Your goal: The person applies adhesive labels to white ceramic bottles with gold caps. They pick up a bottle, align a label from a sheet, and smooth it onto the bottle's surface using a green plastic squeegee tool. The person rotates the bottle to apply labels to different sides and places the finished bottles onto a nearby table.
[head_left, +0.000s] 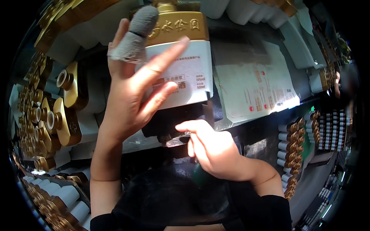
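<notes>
A flat-shouldered bottle (179, 29), gold above and white below, lies in front of me with its neck pointing away. Across its white label (189, 77) my left hand (140, 81) is laid, fingers spread and stretched. Grey cloth covers (140, 32) wrap part of that hand's fingers. My right hand (216, 148) is closed just below the bottle's near end, its index finger reaching left. A blurred dark green handle (199, 174) shows under the fist, and a bit of shiny metal appears by the fingers; the tool's kind is not clear.
Right of the bottle lies a stack of printed label sheets (256, 82). Gold-and-white bottles (63, 119) crowd the left side, and more bottles (291, 154) stand in rows at right. White bottle bodies (254, 11) line the far edge. Dark table edge (262, 119) runs before me.
</notes>
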### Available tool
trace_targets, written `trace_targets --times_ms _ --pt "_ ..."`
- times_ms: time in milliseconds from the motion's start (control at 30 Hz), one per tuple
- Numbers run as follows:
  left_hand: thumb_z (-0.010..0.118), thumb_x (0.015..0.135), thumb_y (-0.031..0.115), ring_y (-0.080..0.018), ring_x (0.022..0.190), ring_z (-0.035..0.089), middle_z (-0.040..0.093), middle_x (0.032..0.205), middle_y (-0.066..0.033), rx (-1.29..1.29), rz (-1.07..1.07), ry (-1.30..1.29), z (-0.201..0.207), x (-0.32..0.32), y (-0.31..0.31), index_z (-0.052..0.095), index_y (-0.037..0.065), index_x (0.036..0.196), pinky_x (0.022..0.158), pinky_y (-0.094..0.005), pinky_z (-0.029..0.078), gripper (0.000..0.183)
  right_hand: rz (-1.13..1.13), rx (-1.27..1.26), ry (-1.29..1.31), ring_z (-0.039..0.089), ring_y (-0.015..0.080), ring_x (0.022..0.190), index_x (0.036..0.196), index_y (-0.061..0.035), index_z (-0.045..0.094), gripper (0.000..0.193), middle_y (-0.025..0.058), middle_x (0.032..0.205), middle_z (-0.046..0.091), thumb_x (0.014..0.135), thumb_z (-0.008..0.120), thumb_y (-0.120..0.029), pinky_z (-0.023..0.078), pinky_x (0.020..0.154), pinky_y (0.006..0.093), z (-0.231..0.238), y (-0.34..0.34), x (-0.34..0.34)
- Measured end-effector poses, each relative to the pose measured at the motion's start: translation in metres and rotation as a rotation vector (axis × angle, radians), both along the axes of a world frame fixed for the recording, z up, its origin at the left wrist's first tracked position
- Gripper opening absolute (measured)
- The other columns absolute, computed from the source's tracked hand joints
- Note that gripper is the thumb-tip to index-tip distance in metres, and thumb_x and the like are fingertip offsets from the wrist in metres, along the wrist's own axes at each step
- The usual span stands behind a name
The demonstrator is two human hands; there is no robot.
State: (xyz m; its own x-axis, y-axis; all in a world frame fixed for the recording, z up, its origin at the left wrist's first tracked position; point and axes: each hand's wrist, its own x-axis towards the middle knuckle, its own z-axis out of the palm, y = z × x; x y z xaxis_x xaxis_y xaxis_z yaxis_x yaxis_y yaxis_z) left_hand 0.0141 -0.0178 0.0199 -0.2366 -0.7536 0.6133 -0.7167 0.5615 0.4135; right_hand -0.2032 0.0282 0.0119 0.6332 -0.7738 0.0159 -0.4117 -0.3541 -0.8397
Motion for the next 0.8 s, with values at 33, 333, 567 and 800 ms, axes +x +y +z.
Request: trace_targets --times_ms 33,333,567,800 --pt "0.055 0.094 0.017 -0.0303 0.144 0.028 0.042 0.149 -0.0181 0.0 -0.046 0.118 0.0 0.006 -0.002 0.053 0.007 0.138 0.118 -0.0431 0.019 0.045 -0.036 -0.077 -0.059 0.067 0.0217 0.062 0.117 -0.0029 0.059 0.034 0.0128 0.08 0.066 0.083 0.06 0.001 0.053 0.056 0.0302 0.003 0.001 -0.009" --pt "0.059 0.096 0.022 -0.0291 0.142 0.03 0.03 0.148 -0.016 0.389 -0.042 0.743 -0.018 0.002 0.032 0.031 0.006 0.151 0.113 -0.0459 0.037 0.064 -0.234 0.165 -0.305 0.052 0.0038 0.065 0.092 -0.0011 0.058 0.021 -0.0007 0.076 0.056 0.089 0.071 -0.017 0.043 0.058 0.0194 0.024 -0.097 -0.016" --pt "0.068 0.084 0.003 -0.0273 0.139 0.035 0.032 0.145 -0.0149 0.394 0.033 0.892 -0.019 -0.014 0.027 0.033 0.008 0.149 0.107 -0.0426 0.046 0.074 -0.2 0.137 -0.204 0.049 0.0035 0.069 0.081 -0.0034 0.053 0.031 -0.0023 0.076 0.054 0.083 0.078 -0.021 0.043 0.063 0.0192 0.022 -0.104 -0.008" --pt "0.068 0.084 0.003 -0.0272 0.137 0.038 0.034 0.148 -0.0135 0.388 0.039 0.922 -0.02 -0.017 0.027 0.032 0.005 0.149 0.106 -0.0423 0.046 0.074 -0.206 0.215 -0.261 0.05 0.0032 0.068 0.084 -0.003 0.052 0.03 -0.0012 0.075 0.056 0.084 0.078 -0.02 0.043 0.061 0.0199 0.022 -0.103 -0.008"
